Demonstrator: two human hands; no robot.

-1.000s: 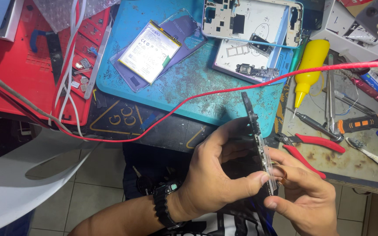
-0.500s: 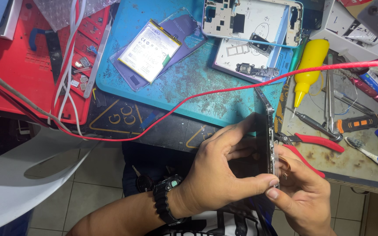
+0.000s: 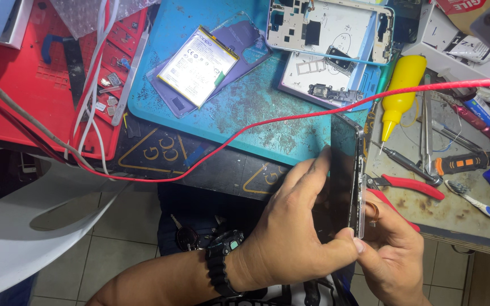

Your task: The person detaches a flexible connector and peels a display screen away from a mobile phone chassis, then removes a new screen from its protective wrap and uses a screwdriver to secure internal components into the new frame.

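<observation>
Both hands (image 3: 336,238) clamped on phone screen assy (image 3: 347,181) — edge-on

A cluttered workbench (image 3: 455,218) carries a teal mat (image 3: 256,119) and red tray (image 3: 24,107), above beige floor tiles (image 3: 103,255).

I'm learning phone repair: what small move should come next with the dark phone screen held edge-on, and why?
Probably work the left hand thumb further along the dark phone screen assembly edge. The right hand pinches its lower corner, and both hands grip it upright above the workbench edge, so the seam faces up.
</observation>
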